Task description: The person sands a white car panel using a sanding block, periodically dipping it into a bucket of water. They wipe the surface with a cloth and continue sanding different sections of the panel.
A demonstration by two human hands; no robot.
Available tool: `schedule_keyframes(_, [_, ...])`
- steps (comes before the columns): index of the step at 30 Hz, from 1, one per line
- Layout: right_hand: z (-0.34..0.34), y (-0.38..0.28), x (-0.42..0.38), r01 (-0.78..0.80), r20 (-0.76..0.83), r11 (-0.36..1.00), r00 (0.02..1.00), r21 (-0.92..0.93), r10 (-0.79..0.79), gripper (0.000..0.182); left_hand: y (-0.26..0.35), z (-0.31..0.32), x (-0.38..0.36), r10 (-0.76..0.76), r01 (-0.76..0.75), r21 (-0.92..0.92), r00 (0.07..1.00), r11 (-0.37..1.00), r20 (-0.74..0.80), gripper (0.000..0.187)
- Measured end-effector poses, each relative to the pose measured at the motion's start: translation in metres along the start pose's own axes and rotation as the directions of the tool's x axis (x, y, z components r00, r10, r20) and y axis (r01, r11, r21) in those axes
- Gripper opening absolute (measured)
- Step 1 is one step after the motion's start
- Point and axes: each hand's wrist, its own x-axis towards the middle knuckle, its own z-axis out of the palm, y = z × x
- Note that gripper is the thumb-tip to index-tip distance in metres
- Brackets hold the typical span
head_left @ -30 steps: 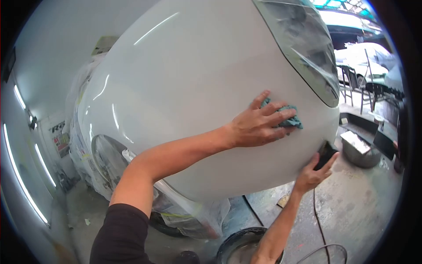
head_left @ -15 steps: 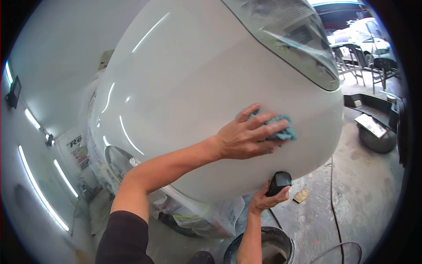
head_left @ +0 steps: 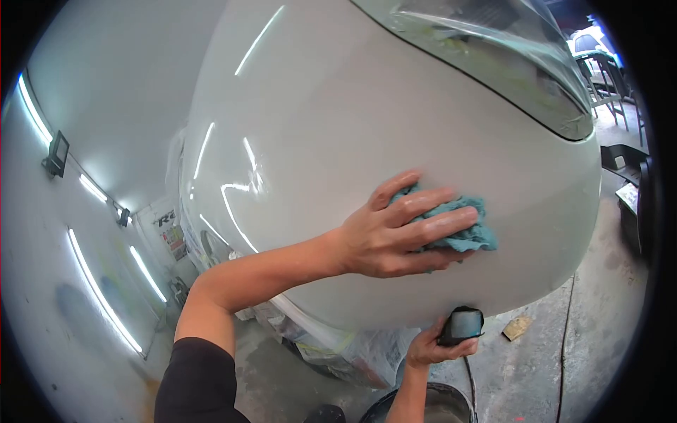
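A crumpled blue cloth (head_left: 469, 224) lies under my left hand (head_left: 416, 229), pressed flat against a glossy whitish car body panel (head_left: 317, 148). The fingers are spread over the cloth. Lower down, my right hand (head_left: 437, 347) grips a small sanding block (head_left: 465, 326), dark at the edges with a grey-blue face turned up. It is held just below the panel's bottom edge. Above the cloth sits a light (head_left: 493, 63) under clear plastic film, with a dark seam around it.
A black bucket (head_left: 451, 395) stands beneath my right forearm. Plastic sheeting (head_left: 367, 352) hangs under the panel. On the floor lie a tan piece (head_left: 517, 328) and a dark cable (head_left: 566, 338). Black parts (head_left: 635, 169) are at right, wall lights (head_left: 99, 289) at left.
My left hand and the cloth have shifted slightly right and down in view. The block in my right hand has tilted, showing more of its lighter face. The camera view has shifted.
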Motion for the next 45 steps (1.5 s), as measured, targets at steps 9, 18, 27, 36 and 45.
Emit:
schedule_keyframes(9, [-0.003,0.007,-0.01,-0.011,0.058,0.999,0.998,0.05,0.008,0.081,0.001,-0.006,0.001,0.02,-0.022,0.026,0.997,0.999,0.08,0.024])
schedule_keyframes(18, [-0.017,-0.009,0.133,-0.021,0.073,0.991,0.997,-0.129,0.031,0.071,0.002,-0.003,0.005,0.004,-0.004,0.007,0.999,1.0,0.035,0.017])
schedule_keyframes(27, [-0.005,-0.013,0.158,0.1,-0.004,0.95,0.994,-0.294,-0.106,0.064,-0.003,0.01,-0.006,-0.018,0.013,-0.035,0.988,0.999,-0.154,0.012])
schedule_keyframes(36, [-0.005,-0.018,0.068,0.209,0.03,0.972,0.978,-0.107,-0.206,0.064,-0.005,0.015,-0.005,-0.033,0.031,-0.012,0.967,0.999,-0.254,0.007])
schedule_keyframes(45, [0.0,-0.024,0.139,0.071,-0.049,0.963,0.995,-0.259,-0.087,0.065,-0.003,0.015,-0.003,-0.084,0.084,-0.011,0.965,0.996,-0.25,0.021])
